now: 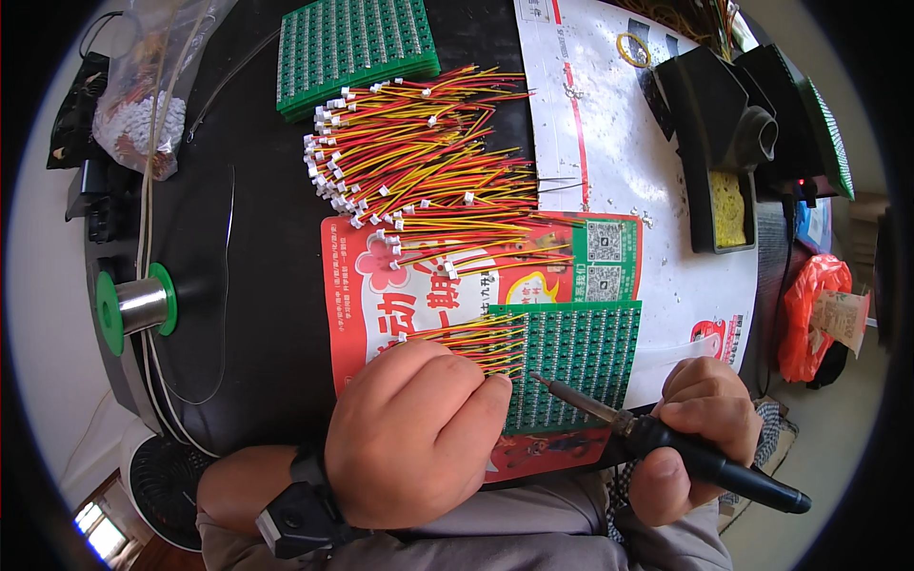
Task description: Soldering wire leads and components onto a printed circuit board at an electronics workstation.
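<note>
In my right hand [700, 428] is a black-handled soldering iron [666, 443], its tip resting close over the green circuit board panel [571, 366]. Red and yellow wires [466, 338] lie in a row along the panel's left part, their bare ends on its pads. My left hand [419, 428] is closed at the panel's left edge, fingertips near the iron's tip; what it pinches is hidden behind the fingers. Beyond the panel spreads a large pile of red and yellow wires with white connectors [428, 152].
A stack of green panels [357, 52] stands at the back. At left is a solder spool [138, 309] with loose solder strand, beside a bag of connectors [143, 124]. The iron stand [714, 124] with yellow sponge [727, 209] is at right, near an orange-red plastic bag [814, 305].
</note>
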`<state>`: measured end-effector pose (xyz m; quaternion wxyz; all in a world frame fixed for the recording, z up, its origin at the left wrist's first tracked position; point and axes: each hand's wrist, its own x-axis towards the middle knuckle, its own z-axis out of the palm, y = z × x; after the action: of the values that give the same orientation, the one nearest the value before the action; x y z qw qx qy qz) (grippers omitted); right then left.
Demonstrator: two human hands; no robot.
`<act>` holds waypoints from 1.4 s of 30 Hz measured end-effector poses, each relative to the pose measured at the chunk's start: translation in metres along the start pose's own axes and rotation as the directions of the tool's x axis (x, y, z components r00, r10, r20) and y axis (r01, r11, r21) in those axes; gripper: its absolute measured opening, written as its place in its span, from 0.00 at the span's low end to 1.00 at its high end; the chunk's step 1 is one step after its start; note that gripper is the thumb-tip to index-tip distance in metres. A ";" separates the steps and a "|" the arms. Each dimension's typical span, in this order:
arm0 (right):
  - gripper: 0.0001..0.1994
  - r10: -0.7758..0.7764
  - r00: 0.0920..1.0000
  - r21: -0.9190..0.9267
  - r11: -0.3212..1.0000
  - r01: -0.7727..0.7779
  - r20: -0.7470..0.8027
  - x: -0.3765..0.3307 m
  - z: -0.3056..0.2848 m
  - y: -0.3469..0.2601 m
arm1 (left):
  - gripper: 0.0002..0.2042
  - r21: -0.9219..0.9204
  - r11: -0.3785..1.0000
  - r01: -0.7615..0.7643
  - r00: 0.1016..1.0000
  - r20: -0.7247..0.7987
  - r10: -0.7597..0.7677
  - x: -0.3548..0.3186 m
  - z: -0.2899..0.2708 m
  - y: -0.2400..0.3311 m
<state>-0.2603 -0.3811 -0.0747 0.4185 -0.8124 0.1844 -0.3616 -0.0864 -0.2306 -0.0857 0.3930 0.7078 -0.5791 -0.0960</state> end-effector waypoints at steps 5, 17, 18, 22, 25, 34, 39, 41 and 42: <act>0.21 0.019 0.995 0.025 1.000 -0.017 -0.101 -0.006 0.002 0.001 | 0.11 -0.037 0.999 0.029 0.999 -0.044 -0.031 0.008 -0.006 0.000; 0.22 -0.015 0.999 0.091 0.996 0.018 -0.034 -0.004 -0.009 0.004 | 0.08 0.235 0.936 0.263 0.955 -0.198 -0.219 0.023 -0.023 -0.038; 0.22 -0.007 0.999 0.091 0.996 0.010 -0.034 -0.005 -0.010 0.003 | 0.08 0.226 0.937 0.265 0.954 -0.202 -0.221 0.023 -0.023 -0.039; 0.18 -0.078 0.997 0.098 0.992 0.078 -0.008 -0.002 -0.015 0.010 | 0.08 0.205 0.932 0.300 0.945 -0.200 -0.260 0.023 -0.023 -0.038; 0.17 -0.094 0.995 0.095 0.991 0.092 0.017 -0.001 -0.016 0.012 | 0.07 0.221 0.947 0.233 0.960 -0.209 -0.187 0.028 -0.024 -0.037; 0.17 -0.092 0.996 0.089 0.992 0.091 0.009 -0.001 -0.015 0.011 | 0.10 0.187 0.942 0.279 0.955 -0.157 -0.251 0.021 -0.024 -0.038; 0.17 -0.086 0.996 0.086 0.993 0.085 0.010 -0.002 -0.016 0.011 | 0.11 0.181 0.953 0.245 0.962 -0.166 -0.216 0.030 -0.024 -0.030; 0.17 -0.085 0.996 0.089 0.992 0.085 0.000 -0.002 -0.015 0.011 | 0.11 0.177 0.961 0.212 0.967 -0.181 -0.180 0.031 -0.024 -0.029; 0.17 -0.087 0.996 0.090 0.992 0.087 -0.003 -0.002 -0.015 0.012 | 0.12 0.174 0.961 0.215 0.968 -0.167 -0.186 0.028 -0.023 -0.031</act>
<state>-0.2728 -0.3951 -0.0790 0.4387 -0.8000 0.1321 -0.3873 -0.0408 -0.2450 -0.0814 0.3540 0.8024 -0.4798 -0.0263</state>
